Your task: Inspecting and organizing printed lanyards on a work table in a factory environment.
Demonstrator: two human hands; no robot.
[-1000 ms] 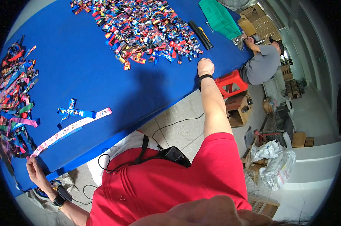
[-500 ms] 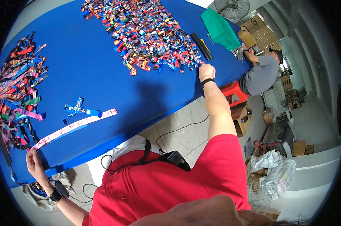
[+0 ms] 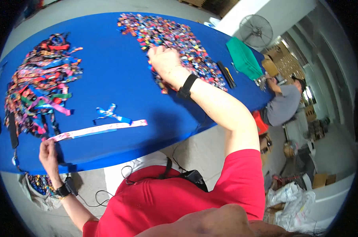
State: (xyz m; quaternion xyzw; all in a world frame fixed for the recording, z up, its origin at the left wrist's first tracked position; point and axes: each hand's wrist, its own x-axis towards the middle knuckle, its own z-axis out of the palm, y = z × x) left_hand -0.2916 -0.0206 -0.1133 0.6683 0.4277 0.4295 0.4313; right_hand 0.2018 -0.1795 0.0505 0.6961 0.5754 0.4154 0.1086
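Left hand [image 3: 49, 155] pinched on pink strap [image 3: 102, 128], right hand [image 3: 166, 64], grip unclear, newly over colourful pile [image 3: 190, 47]

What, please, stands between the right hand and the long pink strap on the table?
Toward the middle of the pink strap, a crossed blue strap lies in the way of the right hand. Toward its right end, past the near edge of the strap pile, only blue tablecloth shows between.
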